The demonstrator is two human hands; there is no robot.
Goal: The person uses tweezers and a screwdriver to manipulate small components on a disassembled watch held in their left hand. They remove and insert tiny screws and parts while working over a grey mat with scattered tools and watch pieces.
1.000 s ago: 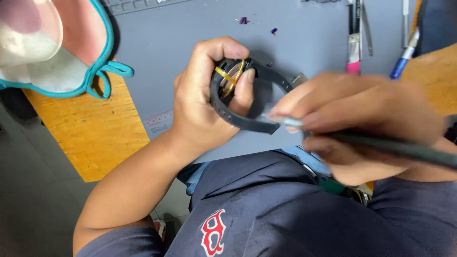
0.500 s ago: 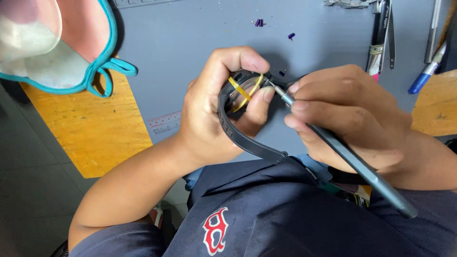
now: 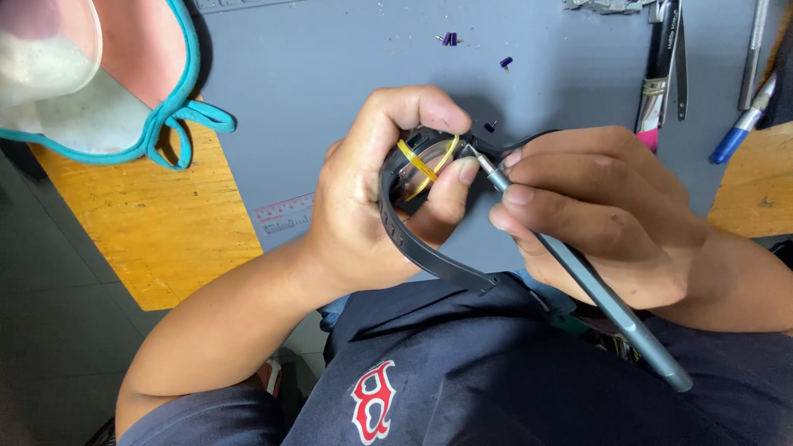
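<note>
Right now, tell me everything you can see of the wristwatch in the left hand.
The wristwatch has a round dark case and a black, rubbery-looking strap that curves down toward the person's shirt. Thin yellow strips cross its round opening. The left hand grips the case, thumb and fingers wrapped round it, holding it above the grey mat. The right hand holds a slim grey tool whose tip meets the case's edge.

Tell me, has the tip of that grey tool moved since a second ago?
Yes. The grey tool tip has come in from the strap to the edge of the watch, judged against the left hand holding it.
</note>
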